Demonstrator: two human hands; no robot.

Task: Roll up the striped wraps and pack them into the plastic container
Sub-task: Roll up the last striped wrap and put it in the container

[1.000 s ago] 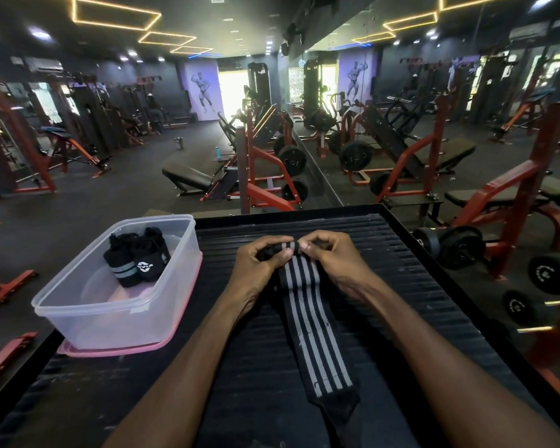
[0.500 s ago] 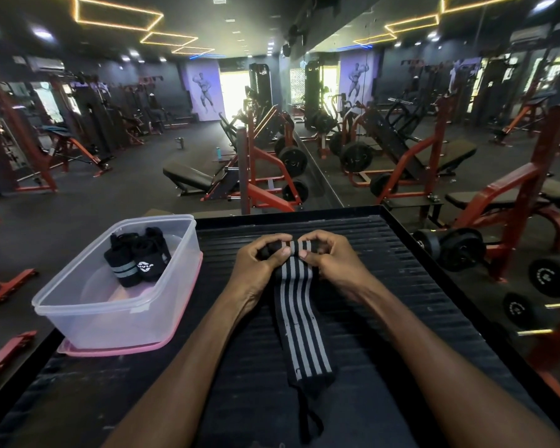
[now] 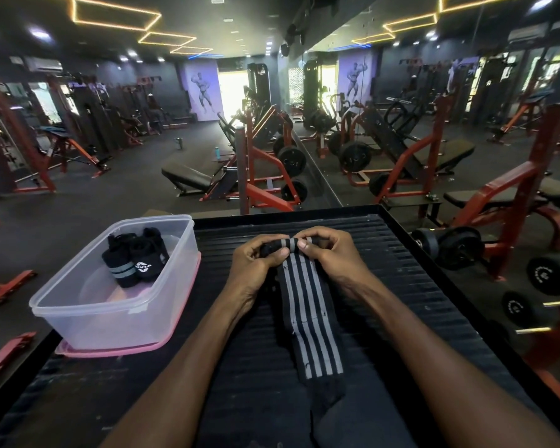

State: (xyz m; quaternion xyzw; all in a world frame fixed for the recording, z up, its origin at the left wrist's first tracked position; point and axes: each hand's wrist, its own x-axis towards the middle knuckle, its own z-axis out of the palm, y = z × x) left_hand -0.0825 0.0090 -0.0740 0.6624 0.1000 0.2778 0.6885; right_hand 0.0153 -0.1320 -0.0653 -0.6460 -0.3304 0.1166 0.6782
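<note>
A black wrap with grey stripes (image 3: 307, 321) lies lengthwise on the dark ribbed platform (image 3: 401, 302), its far end rolled into a small tight roll. My left hand (image 3: 256, 263) grips the roll's left end and my right hand (image 3: 330, 253) pinches its right end. The flat tail runs toward me, ending in a black tab with a loop. A clear plastic container (image 3: 88, 318) stands at the platform's left on a pink lid. Two rolled wraps (image 3: 133, 260) sit inside it at the far end.
The platform has a raised black rim. Red and black gym benches, weight plates and dumbbells (image 3: 453, 247) stand beyond and to the right. A mirror wall runs along the right. The gym floor lies to the left, below the container.
Both hands have turned the roll toward me, making it thicker. The flat tail has been drawn up and then laid out again, shifting slightly right.
</note>
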